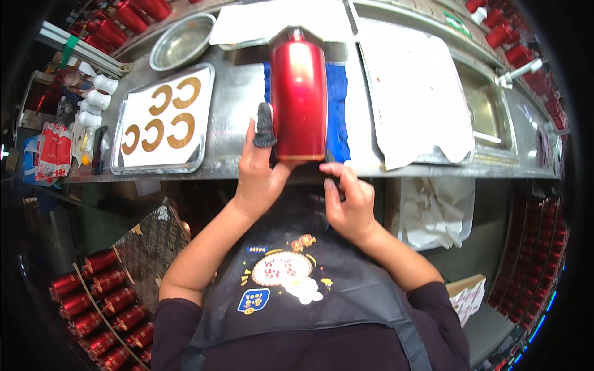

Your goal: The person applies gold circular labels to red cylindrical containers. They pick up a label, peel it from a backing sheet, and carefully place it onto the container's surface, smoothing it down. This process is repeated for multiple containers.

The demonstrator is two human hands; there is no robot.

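A large glossy red bottle (298,93) lies with its dark, narrowed neck pointing away from me and its base near the counter edge. Under it, a blue cloth (338,111) shows on both sides. My left hand (260,176) grips the base end from the left, one finger in a black knit sleeve (265,127) upright along the side. At the right corner of the base is my right hand (351,204), fingers curled and index fingertip close to the rim. Something dark sits at that fingertip; whether it is a sleeve or a held piece I cannot make out.
Left on the steel counter, a tray (208,93) carries several gold-brown C-shaped pieces (180,131); a metal bowl (179,46) stands behind. At right are a paper-covered tray (414,93) and a sink (495,105). Many red bottles (102,297) stand low at left.
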